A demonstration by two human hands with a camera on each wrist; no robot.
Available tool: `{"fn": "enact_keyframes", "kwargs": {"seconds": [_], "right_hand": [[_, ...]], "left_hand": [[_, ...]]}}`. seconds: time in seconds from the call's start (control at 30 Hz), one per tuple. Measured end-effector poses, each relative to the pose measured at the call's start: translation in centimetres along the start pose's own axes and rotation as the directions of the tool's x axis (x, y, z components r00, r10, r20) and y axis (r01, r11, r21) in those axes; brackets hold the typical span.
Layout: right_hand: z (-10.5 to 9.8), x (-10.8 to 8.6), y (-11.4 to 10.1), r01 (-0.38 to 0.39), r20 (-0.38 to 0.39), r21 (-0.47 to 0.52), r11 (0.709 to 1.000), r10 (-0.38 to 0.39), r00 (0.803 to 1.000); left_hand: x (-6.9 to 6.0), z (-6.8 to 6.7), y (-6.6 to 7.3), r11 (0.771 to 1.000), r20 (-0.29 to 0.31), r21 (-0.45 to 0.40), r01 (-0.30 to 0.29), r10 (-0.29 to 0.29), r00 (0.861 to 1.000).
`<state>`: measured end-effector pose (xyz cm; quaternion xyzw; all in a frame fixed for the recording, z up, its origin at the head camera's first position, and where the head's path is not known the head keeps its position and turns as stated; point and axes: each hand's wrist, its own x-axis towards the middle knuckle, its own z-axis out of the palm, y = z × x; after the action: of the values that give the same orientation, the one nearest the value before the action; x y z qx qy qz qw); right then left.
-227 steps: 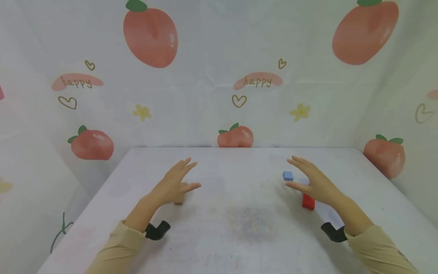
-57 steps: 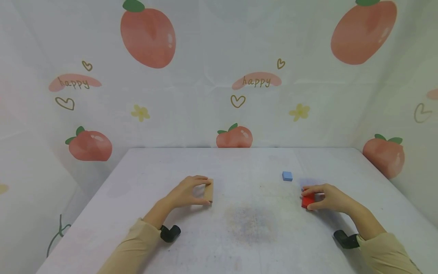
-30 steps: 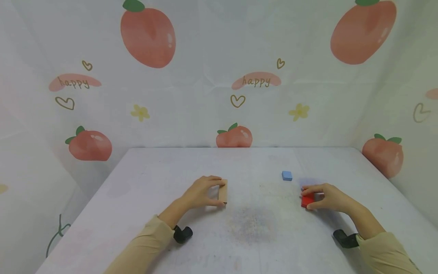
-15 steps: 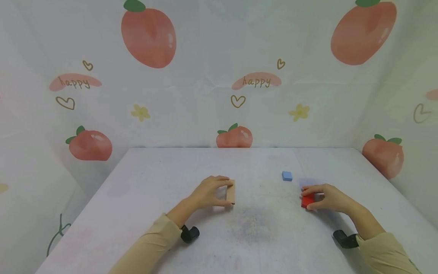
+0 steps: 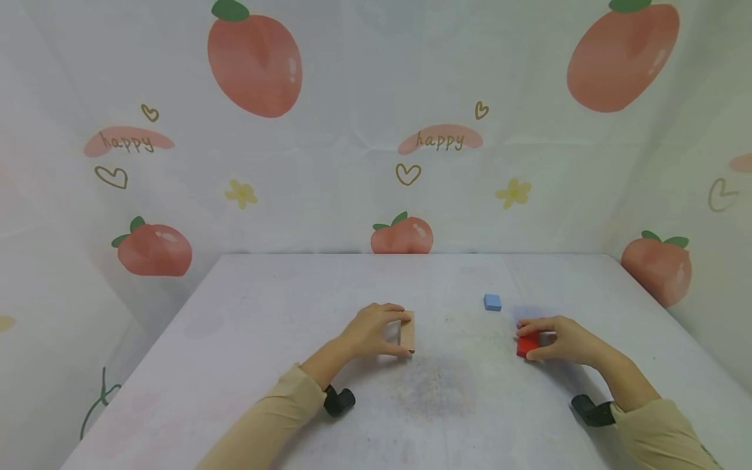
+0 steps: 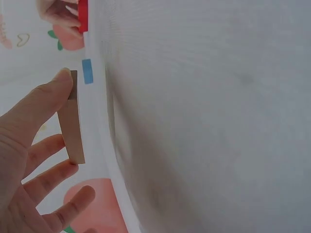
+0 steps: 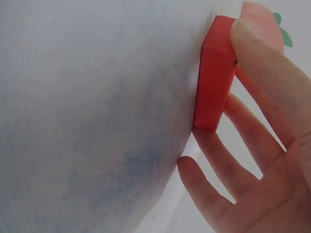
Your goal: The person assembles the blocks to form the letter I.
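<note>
Near the middle of the table, the left hand (image 5: 371,331) pinches a tan wooden block (image 5: 408,331) by its two ends, thumb at the near end. In the left wrist view the block (image 6: 72,128) is held between thumb and fingertips, with a gap between it and the table surface. To the right, the right hand (image 5: 566,339) grips a red block (image 5: 528,344), thumb at its near end. The right wrist view shows the red block (image 7: 214,80) against the table, thumb on one end and fingertips at the other.
A small blue block (image 5: 492,302) lies on the white table (image 5: 329,281), behind and between the two hands. Behind the table hangs a white cloth (image 5: 341,196) printed with peaches. Each wrist wears a black device, the left one (image 5: 339,401) near the table's front.
Earlier both hands were raised with nothing in them. They then took hold of the tan and red blocks. The left hand has carried the tan block rightward; the right hand and red block have stayed put lately.
</note>
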<state>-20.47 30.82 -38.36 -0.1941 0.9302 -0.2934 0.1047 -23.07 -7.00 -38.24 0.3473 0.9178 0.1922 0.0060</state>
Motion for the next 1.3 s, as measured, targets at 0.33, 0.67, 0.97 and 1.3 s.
{"fn": "enact_keyframes", "kwargs": {"seconds": [0.33,0.67,0.97,1.3], "right_hand": [[0.0,0.0,-0.1,-0.008,0.002,-0.004,1.000,0.008,1.000],[-0.1,0.0,-0.1,-0.003,-0.003,0.009,1.000,0.003,1.000],[0.0,0.0,-0.1,0.004,-0.002,0.001,1.000,-0.004,1.000],[0.0,0.0,-0.1,0.010,-0.007,-0.003,1.000,-0.010,1.000]], "left_hand": [[0.6,0.4,0.5,1.000,0.005,-0.008,0.012,-0.012,1.000],[1.7,0.7,0.9,0.999,0.058,0.020,0.029,-0.030,0.998],[2.7,1.3,1.1,0.998,0.075,0.032,0.054,-0.056,0.996],[3.3,1.4,1.7,0.997,0.078,-0.005,0.078,-0.077,0.994]]}}
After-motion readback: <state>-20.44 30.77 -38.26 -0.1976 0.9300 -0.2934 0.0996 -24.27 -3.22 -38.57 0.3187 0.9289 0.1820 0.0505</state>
